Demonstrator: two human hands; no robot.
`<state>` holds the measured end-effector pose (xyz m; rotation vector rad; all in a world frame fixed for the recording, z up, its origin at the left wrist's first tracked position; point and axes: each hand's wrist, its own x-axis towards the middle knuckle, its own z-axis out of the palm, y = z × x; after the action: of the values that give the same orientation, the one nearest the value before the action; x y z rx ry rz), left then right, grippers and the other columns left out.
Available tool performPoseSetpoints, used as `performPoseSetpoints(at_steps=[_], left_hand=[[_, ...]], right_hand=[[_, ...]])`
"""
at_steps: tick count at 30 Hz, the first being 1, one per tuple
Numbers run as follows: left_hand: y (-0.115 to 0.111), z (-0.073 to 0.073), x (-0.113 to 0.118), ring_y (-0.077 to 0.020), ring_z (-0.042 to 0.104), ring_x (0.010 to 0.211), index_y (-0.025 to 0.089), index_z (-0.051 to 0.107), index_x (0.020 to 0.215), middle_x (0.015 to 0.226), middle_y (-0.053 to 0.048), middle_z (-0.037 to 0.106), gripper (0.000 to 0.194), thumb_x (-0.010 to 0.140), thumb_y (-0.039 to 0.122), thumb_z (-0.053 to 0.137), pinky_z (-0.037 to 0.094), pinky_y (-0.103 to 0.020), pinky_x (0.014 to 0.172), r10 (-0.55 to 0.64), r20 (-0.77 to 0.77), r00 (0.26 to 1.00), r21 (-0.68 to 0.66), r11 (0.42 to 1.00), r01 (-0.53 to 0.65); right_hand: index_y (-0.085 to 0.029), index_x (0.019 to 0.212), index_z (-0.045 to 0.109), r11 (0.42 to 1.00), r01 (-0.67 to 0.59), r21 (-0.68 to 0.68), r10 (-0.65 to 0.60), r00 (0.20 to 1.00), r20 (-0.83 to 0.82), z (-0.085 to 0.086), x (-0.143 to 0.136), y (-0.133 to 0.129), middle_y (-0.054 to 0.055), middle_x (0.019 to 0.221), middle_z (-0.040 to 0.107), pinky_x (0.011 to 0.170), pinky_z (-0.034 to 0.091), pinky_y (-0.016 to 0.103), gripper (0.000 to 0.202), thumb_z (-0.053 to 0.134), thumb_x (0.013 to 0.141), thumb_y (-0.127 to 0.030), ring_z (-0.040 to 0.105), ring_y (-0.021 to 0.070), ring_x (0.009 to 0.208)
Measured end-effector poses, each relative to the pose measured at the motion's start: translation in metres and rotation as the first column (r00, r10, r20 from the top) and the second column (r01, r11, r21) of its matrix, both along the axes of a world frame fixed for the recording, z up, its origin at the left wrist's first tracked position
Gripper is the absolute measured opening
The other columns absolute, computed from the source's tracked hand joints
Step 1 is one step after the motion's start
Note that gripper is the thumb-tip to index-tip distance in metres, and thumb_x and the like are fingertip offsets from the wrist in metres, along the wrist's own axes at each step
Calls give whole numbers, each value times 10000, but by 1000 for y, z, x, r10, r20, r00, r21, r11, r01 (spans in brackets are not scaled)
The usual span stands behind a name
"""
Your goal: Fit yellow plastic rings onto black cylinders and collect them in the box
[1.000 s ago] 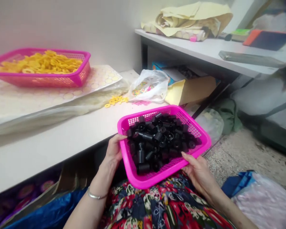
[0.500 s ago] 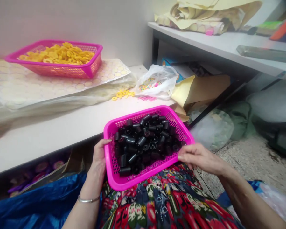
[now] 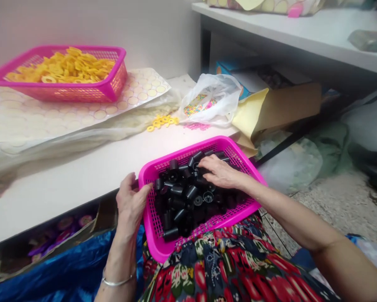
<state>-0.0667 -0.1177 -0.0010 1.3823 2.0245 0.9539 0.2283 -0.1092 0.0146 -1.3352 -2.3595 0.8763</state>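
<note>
A bright pink basket (image 3: 166,247) rests on my lap against the table's front edge, filled with black plastic cylinders (image 3: 177,190). My left hand (image 3: 131,201) is at the basket's left rim, fingers apart, with the thumb over the rim. My right hand (image 3: 219,171) reaches into the basket, its curled fingers on the black cylinders in the upper middle; whether one is gripped is hidden.
On the white table (image 3: 113,167), a second pink basket (image 3: 78,92) holds yellow rings. Small yellow pieces (image 3: 161,121) and a plastic bag (image 3: 229,90) of colourful beads lie behind my basket. A raised shelf (image 3: 270,31) stands at right.
My right hand has left the basket's right rim and moved in over the black cylinders. My left hand's fingers have opened at the left rim. The view has shifted slightly.
</note>
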Motion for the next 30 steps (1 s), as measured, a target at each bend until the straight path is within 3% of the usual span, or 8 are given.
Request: performPoseSetpoints(at_steps=[3,7,13,16,20,22,26,30], left_hand=[[8,9,2,-246,560,992,187,597,1093,1146,-88,582,458,677,376,627,468,-380,860,-106,-299,948,119,982,148],[26,22,16,-210,556,939,181,654,896,970,-71,643,196,777,257,518,450,-351,870,-388,-467,794,186,835,517],[58,25,50,-188,517,891,168,615,948,995,-77,617,329,742,33,397,442,-318,821,-792,-554,255,-182,415,891],[61,26,62,-202,506,870,162,590,978,1017,-93,571,388,675,2,408,436,-331,786,-802,-591,86,-371,365,854],[57,27,57,-190,519,745,143,570,881,907,-92,528,160,760,160,467,437,-307,654,-765,-617,183,-460,539,706],[55,27,48,-186,522,717,143,560,812,848,-79,531,172,802,297,484,438,-310,654,-775,-570,274,-439,569,695],[50,27,34,-175,538,689,152,593,800,730,-37,573,333,792,473,503,445,-290,669,-846,-277,456,-389,533,751],[47,31,31,-207,593,854,183,595,1087,972,-42,654,446,720,438,600,469,-265,736,-827,142,544,-363,468,806]], right_hand=[[-172,1003,535,990,-124,-74,128,990,61,7,10,0,68,927,532,788,406,371,292,478,721,-124,448,219,904],[-179,892,533,970,-163,-178,169,986,18,12,36,6,42,877,529,747,409,337,279,467,640,-77,479,189,827],[-168,1036,509,1000,16,14,-16,1000,-10,1,36,30,85,1100,511,855,382,405,360,462,684,-109,455,229,992],[-171,1071,498,998,-56,0,55,988,143,-3,28,33,110,1175,461,861,374,428,372,499,700,-134,424,256,1035],[-161,944,501,1000,-8,-12,10,984,178,-7,35,31,78,939,512,765,400,360,243,444,721,-85,472,202,842],[-166,881,493,996,-28,-80,38,991,126,-9,44,31,42,827,510,689,401,315,181,443,724,-90,469,171,737],[-170,835,499,995,-94,-18,94,996,-1,-3,45,30,44,876,531,726,401,315,98,479,748,-129,477,172,794],[-162,888,535,985,-152,85,155,988,-18,11,11,29,71,992,555,807,396,348,159,455,762,-105,470,195,903]])
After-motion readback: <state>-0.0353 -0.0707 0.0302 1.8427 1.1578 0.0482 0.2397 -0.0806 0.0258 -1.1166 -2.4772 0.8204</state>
